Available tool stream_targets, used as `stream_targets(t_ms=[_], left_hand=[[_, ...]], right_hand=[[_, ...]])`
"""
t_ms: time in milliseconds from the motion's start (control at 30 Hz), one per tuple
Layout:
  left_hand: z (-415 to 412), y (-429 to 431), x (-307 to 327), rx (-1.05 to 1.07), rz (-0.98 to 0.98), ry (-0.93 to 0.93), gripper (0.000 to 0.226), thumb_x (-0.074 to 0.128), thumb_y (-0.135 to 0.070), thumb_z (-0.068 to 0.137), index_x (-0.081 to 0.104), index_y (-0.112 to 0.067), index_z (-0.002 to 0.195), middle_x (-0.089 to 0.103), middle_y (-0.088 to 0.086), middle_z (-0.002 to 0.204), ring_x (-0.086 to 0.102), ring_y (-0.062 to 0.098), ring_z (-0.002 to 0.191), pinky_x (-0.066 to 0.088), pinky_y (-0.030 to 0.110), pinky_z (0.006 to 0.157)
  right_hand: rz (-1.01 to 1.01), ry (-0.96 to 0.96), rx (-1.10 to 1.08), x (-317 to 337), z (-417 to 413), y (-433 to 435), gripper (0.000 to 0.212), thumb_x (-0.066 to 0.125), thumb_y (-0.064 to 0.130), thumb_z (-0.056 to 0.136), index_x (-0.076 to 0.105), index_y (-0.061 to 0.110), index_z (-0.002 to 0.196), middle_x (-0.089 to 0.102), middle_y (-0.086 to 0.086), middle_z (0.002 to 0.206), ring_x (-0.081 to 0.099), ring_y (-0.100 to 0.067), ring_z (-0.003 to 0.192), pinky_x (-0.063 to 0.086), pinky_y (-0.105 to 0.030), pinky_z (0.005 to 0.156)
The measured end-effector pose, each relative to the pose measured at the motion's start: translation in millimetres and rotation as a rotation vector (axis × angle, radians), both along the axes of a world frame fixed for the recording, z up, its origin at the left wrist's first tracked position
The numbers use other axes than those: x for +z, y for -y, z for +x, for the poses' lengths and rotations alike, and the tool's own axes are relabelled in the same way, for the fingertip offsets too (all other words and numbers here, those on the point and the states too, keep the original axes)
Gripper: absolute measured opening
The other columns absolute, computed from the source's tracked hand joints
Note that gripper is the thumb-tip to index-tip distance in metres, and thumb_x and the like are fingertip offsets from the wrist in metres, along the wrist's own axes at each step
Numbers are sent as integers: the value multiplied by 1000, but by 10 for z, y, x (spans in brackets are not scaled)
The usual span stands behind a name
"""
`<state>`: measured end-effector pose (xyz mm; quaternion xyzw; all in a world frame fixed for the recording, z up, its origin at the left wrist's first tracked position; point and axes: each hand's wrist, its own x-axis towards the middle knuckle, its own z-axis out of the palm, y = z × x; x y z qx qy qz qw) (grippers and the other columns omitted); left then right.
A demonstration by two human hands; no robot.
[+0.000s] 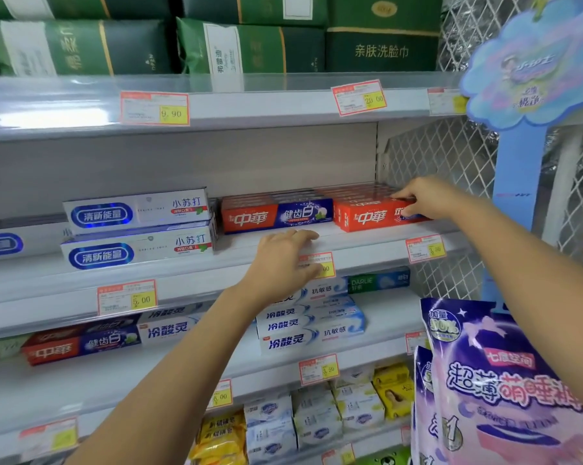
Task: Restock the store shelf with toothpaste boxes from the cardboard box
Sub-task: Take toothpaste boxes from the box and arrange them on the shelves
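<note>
Grips red toothpaste box [367, 218] at its right end with right hand [427, 199], on middle shelf [182, 273] beside red-and-blue box [276, 216]; rests left hand [283, 260], fingers straight, on shelf edge.

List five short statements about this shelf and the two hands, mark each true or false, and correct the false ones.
1. The right hand grips the red toothpaste box at the shelf's right end. True.
2. The left hand holds a toothpaste box. False: it rests on the shelf edge, holding nothing.
3. The white-and-blue boxes are stacked two high. True.
4. The red-and-blue box lies right of the red toothpaste box. False: it lies left of it.
5. The top shelf carries yellow packs. False: green packs sit there.
</note>
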<state>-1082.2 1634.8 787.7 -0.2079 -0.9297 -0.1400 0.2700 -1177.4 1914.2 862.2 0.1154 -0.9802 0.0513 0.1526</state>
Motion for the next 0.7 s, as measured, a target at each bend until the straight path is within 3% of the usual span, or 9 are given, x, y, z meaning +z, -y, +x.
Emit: stream_targets(t_ms=[100, 167, 233, 300, 367, 467, 533, 600, 700], left_hand=[[156, 30, -48, -97, 139, -78, 48, 59, -30, 91, 48, -19, 136, 52, -2, 135, 43, 13, 127, 22, 21, 108], [394, 87, -151, -176, 310, -146, 35, 58, -24, 92, 56, -16, 127, 56, -3, 128, 47, 6, 121, 27, 11, 102], [667, 206, -347, -204, 456, -200, 16, 58, -23, 92, 66, -16, 104, 63, -3, 110, 56, 2, 105, 39, 9, 91], [927, 387, -662, -170, 546, -167, 20, 57, -26, 91, 63, -14, 76, 64, -2, 85, 59, 3, 84, 44, 13, 76], [1142, 613, -1058, -84, 593, -57, 37, 54, -30, 91, 57, -5, 64, 60, -1, 70, 57, 6, 70, 41, 14, 65], [1471, 961, -1681, 56, 647, 120, 46, 50, -36, 92, 48, -4, 60, 48, 3, 61, 49, 14, 60, 36, 24, 56], [1708, 1193, -2080, 168, 680, 218, 44, 53, -35, 93, 45, -7, 60, 44, 4, 60, 44, 15, 59, 32, 27, 57], [1961, 1423, -2488, 302, 756, 348, 39, 61, -32, 91, 48, -9, 62, 47, 6, 63, 46, 16, 60, 31, 20, 55], [2349, 1730, -3203, 503, 890, 558, 30, 68, -35, 82, 48, -26, 62, 55, -3, 65, 56, 14, 61, 44, 27, 60]], right_hand=[[-98, -147, 71, -88, 180, 221, 48, 62, 20, 90, 50, 19, 136, 57, -9, 127, 55, -26, 116, 44, -36, 93], [-213, -326, 177, -191, 434, 487, 35, 62, 26, 89, 58, 18, 124, 60, -5, 119, 57, -21, 110, 46, -36, 96], [-355, -444, 342, -357, 779, 794, 16, 61, 30, 90, 64, 16, 95, 63, 0, 90, 58, -12, 82, 47, -23, 81], [-445, -440, 502, -608, 1142, 1107, 32, 61, 35, 89, 53, 14, 67, 50, 4, 59, 44, -8, 55, 36, -16, 57], [-420, -313, 618, -953, 1415, 1431, 48, 59, 42, 88, 40, 15, 54, 38, 3, 46, 35, -11, 44, 32, -25, 51], [-206, -52, 700, -1601, 1643, 1935, 55, 60, 47, 88, 27, 23, 51, 31, 4, 42, 33, -12, 41, 32, -31, 50], [-87, 138, 732, -2088, 1745, 2268, 51, 58, 51, 87, 32, 22, 54, 39, 3, 46, 39, -14, 46, 32, -34, 53], [-62, 321, 765, -2619, 1845, 2571, 42, 59, 51, 86, 42, 20, 63, 47, 4, 57, 46, -16, 57, 34, -34, 56], [-1, 597, 821, -3509, 2019, 2956, 19, 66, 30, 84, 51, 19, 84, 51, 6, 83, 52, -18, 80, 39, -32, 65]])
